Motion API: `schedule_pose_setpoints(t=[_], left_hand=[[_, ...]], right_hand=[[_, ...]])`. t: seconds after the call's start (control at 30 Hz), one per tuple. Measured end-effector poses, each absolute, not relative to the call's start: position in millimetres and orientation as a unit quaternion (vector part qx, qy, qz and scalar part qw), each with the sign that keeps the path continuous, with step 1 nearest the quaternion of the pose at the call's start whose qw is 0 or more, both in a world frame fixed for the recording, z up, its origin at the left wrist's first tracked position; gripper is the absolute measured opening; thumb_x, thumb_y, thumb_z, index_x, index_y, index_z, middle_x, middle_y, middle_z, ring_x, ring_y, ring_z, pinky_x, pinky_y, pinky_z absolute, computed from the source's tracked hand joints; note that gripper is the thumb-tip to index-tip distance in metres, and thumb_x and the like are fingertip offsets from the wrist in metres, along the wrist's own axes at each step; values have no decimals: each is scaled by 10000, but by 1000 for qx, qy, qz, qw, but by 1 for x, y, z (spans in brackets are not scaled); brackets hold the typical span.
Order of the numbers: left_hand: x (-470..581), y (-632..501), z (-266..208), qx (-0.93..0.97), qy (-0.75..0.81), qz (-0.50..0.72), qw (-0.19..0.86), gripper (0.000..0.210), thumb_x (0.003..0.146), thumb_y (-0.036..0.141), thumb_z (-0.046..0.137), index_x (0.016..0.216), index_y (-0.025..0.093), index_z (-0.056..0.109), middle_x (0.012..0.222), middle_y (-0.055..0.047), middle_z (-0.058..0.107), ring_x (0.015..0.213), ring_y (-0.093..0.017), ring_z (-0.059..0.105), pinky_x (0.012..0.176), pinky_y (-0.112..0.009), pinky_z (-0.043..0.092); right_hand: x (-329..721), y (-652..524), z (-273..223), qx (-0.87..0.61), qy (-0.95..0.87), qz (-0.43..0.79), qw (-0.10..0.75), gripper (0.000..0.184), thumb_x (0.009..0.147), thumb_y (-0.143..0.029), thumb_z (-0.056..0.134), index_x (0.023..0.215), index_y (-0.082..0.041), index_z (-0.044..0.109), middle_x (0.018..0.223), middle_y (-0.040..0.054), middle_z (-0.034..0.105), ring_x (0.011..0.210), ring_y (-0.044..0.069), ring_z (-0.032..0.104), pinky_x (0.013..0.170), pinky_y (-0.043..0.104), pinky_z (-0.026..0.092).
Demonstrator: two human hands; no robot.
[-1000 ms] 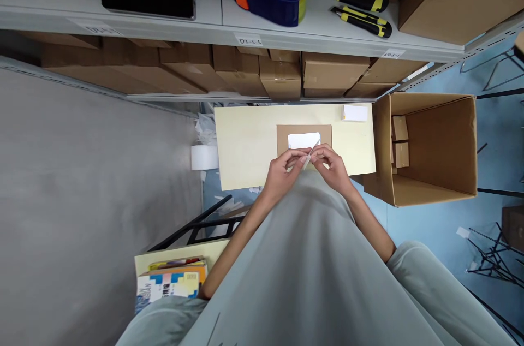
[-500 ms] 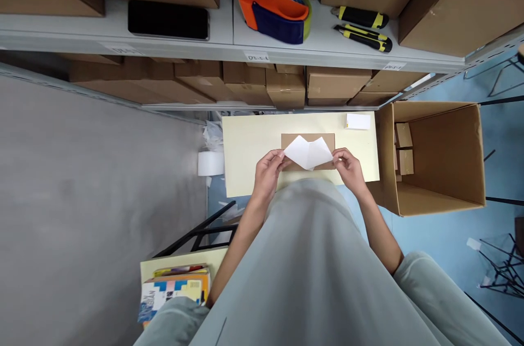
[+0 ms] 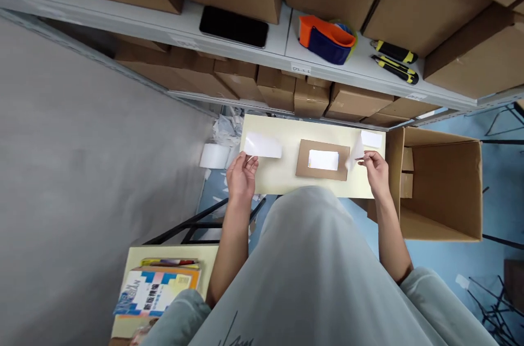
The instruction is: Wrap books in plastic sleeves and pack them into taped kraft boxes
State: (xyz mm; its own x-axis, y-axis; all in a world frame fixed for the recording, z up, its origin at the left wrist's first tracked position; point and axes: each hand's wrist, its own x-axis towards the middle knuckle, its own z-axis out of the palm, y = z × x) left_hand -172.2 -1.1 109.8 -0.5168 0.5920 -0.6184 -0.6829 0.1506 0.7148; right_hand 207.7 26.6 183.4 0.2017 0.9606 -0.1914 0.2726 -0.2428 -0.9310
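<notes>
My left hand [image 3: 242,174] is closed on the near edge of a white label sheet [image 3: 263,145], which hangs flat over the left end of the pale table. At the other side, my right hand [image 3: 375,171] pinches a curled white paper strip [image 3: 355,154]. Between the hands lies a flat brown cardboard box [image 3: 303,162] with a white rectangular label [image 3: 323,160] on its top; the strip's lower end overlaps the box's right edge. Just beyond my right hand is a small white stack of slips [image 3: 371,139].
A large open carton [image 3: 442,188] with small boxes inside stands right of the table [image 3: 282,182]. Shelves ahead hold cartons, a phone [image 3: 234,26], a tape dispenser [image 3: 327,43] and two cutters [image 3: 395,62]. A white roll [image 3: 215,155] is left; books [image 3: 155,288] lie lower left.
My hands have moved apart from over the box. The folded white paper between them is now two separate pieces, one per hand, and the box's white label shows. The view has tilted.
</notes>
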Motion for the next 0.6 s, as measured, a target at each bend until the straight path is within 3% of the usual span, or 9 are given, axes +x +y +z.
schedule_pose_setpoints(t=[0.23,0.43,0.6], left_hand=[[-199,-28,109,-73,556,667,491,353,708,337,953,883,181,689,765,26,665,686,-87,645,723,-216,531],[-214,-56,108,-68,546,667,502,383,725,423,953,869,183,691,769,13,644,686,-93,615,698,-229,519],[-236,-86,109,-33,581,664,470,431,748,534,935,899,194,717,780,8,653,683,-103,598,694,-252,529]], right_hand=[[126,76,175,-583,-551,478,358,300,934,-523,675,892,-232,616,1062,55,697,840,186,762,785,353,625],[-5,126,158,-479,-592,571,308,262,868,-478,695,880,-255,560,776,-31,661,752,177,759,716,304,610],[-129,158,140,-395,-612,644,232,234,857,-440,661,918,-260,525,744,-45,707,714,158,759,666,258,596]])
